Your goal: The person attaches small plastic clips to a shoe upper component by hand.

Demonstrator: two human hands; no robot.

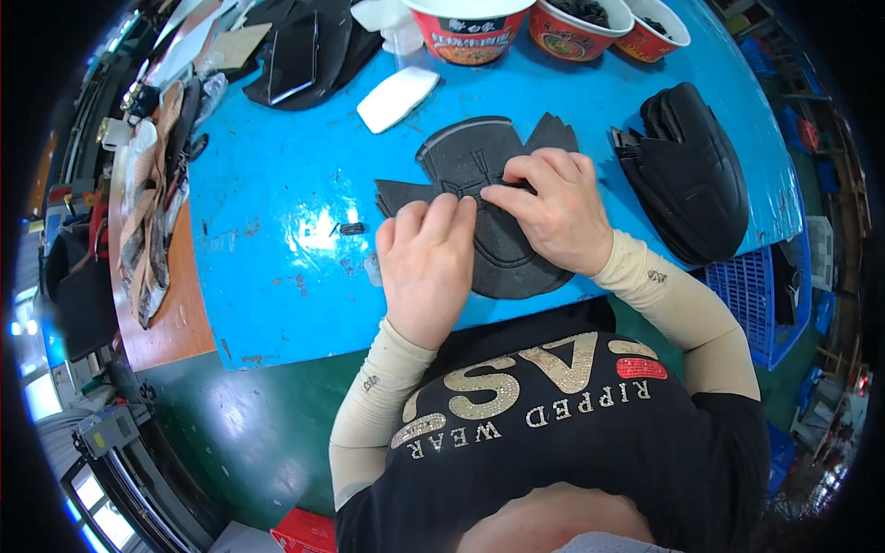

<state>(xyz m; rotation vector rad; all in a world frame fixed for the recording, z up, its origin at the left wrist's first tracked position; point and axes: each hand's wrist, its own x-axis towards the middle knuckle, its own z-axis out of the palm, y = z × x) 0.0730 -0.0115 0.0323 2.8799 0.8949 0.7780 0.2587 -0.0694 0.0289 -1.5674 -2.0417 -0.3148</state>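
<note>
Black shirt [599, 452] nearest, just off the table's [263, 295] near edge. Left to right: small black scrap [352, 229], left of the hands; left hand [426, 267], fingers bunched, tips down on black foam pad [525, 267] lying mid near edge; right hand [558, 217], fingers curled, thumb at pad's centre, can't tell if either pinches; black pad stack [710, 175] by right edge. Step looks like working the pad's centre lines; next move likely calls for steady, even fingertip pressure from both hands.

My feed shows lettering [481, 391] on the black T-shirt [562, 452], lower centre, and printed characters [470, 39] on the red tub [472, 55], top centre.
</note>
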